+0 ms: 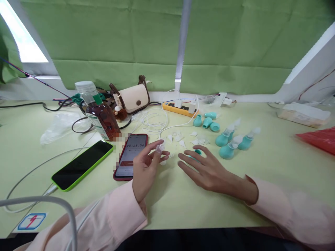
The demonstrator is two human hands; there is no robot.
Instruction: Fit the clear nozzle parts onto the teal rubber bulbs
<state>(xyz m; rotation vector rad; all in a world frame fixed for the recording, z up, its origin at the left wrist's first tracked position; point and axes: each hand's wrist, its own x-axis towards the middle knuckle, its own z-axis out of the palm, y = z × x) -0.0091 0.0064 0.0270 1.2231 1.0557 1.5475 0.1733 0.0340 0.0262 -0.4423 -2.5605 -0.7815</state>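
Note:
Between thumb and fingertips, my left hand (148,165) pinches a small translucent piece (160,147). My right hand (208,170) is held over the table with its fingers spread, above a teal bulb (198,152) that it partly hides; whether it touches the bulb I cannot tell. Small clear and white pieces (180,138) lie scattered just beyond both hands. Several teal bulbs without tips (207,122) are grouped farther back. To the right, three teal bulbs with clear tips (227,151) stand on the table.
A red-edged phone (132,153) showing a timer lies beside my left hand, and a green-cased phone (82,165) farther left. Behind them are a dark bottle (103,120) and a cream bag (132,98). A yellow power strip (171,107) with white cables sits at the back.

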